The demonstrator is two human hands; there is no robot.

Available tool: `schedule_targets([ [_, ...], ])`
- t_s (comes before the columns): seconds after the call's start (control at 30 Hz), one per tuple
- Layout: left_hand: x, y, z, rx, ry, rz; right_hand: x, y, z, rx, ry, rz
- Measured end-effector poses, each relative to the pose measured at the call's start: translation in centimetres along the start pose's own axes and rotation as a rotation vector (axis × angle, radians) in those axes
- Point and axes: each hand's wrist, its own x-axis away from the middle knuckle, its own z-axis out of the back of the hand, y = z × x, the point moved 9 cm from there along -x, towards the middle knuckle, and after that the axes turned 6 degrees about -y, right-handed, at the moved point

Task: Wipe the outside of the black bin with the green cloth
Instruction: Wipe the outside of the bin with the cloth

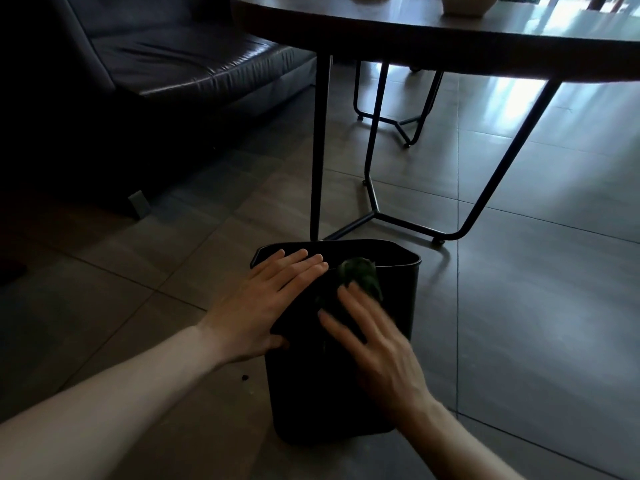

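Your left hand (273, 299) lies flat and open on the black bin's (332, 393) near wall on the floor; your right hand (377, 344), fingers spread, presses the green cloth (362, 277) near the rim. Brace firmly and wipe evenly.

I see a dark tiled floor (519, 306) carrying the black bin (329, 393) — upright, near the metal legs (374, 202) of a round surface (450, 39). A dark sofa (156, 81) stands to the left — small crumbs (245, 377) lie beside the bin.

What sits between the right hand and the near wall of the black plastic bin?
In the head view, the crumpled green cloth lies under the right hand's fingers, pressed against the black plastic bin near its rim.
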Motion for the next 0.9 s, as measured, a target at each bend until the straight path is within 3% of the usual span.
schedule_targets([
  [0.2, 0.2, 0.2, -0.2, -0.017, -0.028, -0.002, 6.4, -4.7, -4.1, 0.218, -0.246, 0.387],
  [0.27, 0.1, 0.2, -0.1, -0.021, -0.021, 0.002, 4.1, -3.4, -2.5, 0.255, -0.194, 0.333],
  [0.4, 0.1, 0.4, 0.3, -0.007, 0.013, 0.005, -1.6, 0.3, 1.4, 0.210, -0.063, 0.048],
  [0.5, 0.2, 0.6, 0.4, -0.013, 0.003, -0.005, -0.9, -1.2, -0.3, 0.199, -0.111, 0.108],
  [0.67, 0.5, 0.7, 0.1, -0.035, -0.030, -0.008, 5.3, -4.6, -4.8, 0.312, -0.283, 0.369],
  [0.73, 0.6, 0.8, 0.1, -0.028, -0.031, -0.003, 5.4, -4.6, -4.5, 0.356, -0.270, 0.424],
  [0.9, 0.3, 0.6, 0.2, -0.034, -0.020, 0.004, -0.3, -0.8, 0.0, 0.357, -0.105, 0.206],
])
